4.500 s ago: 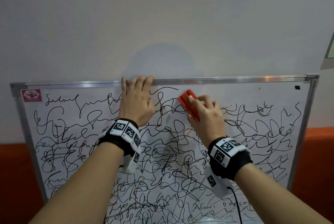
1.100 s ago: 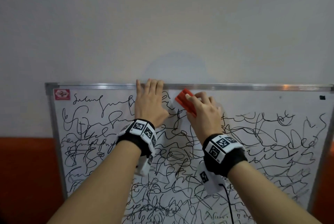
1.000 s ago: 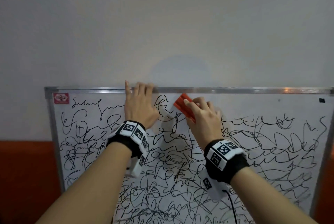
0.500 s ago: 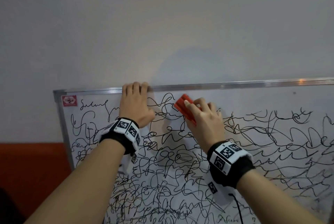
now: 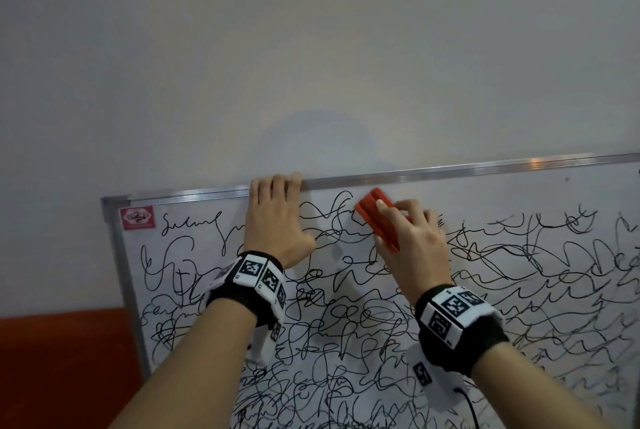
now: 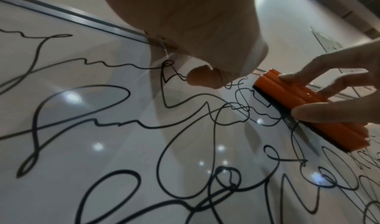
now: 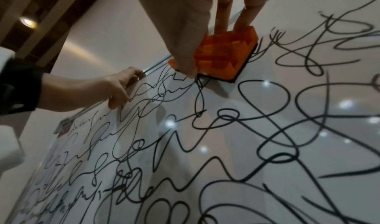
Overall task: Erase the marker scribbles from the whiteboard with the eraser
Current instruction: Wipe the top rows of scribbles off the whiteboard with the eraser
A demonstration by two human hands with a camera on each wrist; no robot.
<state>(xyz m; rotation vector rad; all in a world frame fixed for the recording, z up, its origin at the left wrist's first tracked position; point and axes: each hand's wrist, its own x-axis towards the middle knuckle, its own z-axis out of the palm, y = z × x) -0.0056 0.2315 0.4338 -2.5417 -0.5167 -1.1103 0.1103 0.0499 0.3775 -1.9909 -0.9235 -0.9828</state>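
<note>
The whiteboard (image 5: 502,191) leans against a wall, covered in black marker scribbles (image 5: 346,324). My right hand (image 5: 414,241) grips the orange eraser (image 5: 375,217) by its sides and presses its dark felt flat on the board just under the top rim. In the right wrist view the eraser (image 7: 224,58) sits under my fingers (image 7: 249,8). The left wrist view has the eraser (image 6: 308,112) at the right. My left hand (image 5: 273,221) lies on the board left of the eraser, its fingertips bent over the metal top rim (image 5: 450,172). A strip right of the eraser under the rim is bare.
A red sticker (image 5: 136,218) marks the board's top left corner. The grey wall (image 5: 311,48) rises above the board, and an orange band (image 5: 62,359) runs behind its left side. A black cable (image 5: 467,404) hangs from my right wrist band.
My left hand has slid left along the top rim, away from the eraser. The eraser has stayed near the top middle, with small shifts. My view has swung right and tilted.
</note>
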